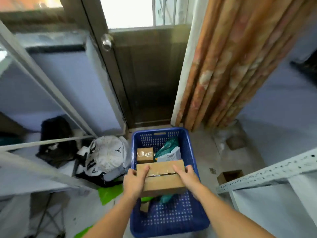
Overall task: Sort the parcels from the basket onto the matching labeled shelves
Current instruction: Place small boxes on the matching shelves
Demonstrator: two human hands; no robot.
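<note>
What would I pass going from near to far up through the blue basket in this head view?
Bare basket floor → large cardboard box gripped by the left hand and right hand → small taped box → teal bag → far basket wall → door.

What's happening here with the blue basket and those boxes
A person is holding a large cardboard box over a blue plastic basket on the floor, left hand and right hand gripping its two ends. Still in the basket are a smaller taped cardboard box, a grey mailer bag and a teal one. A metal shelf rail shows on the right; no shelf labels are readable. A white backpack sits left of the basket.
</note>
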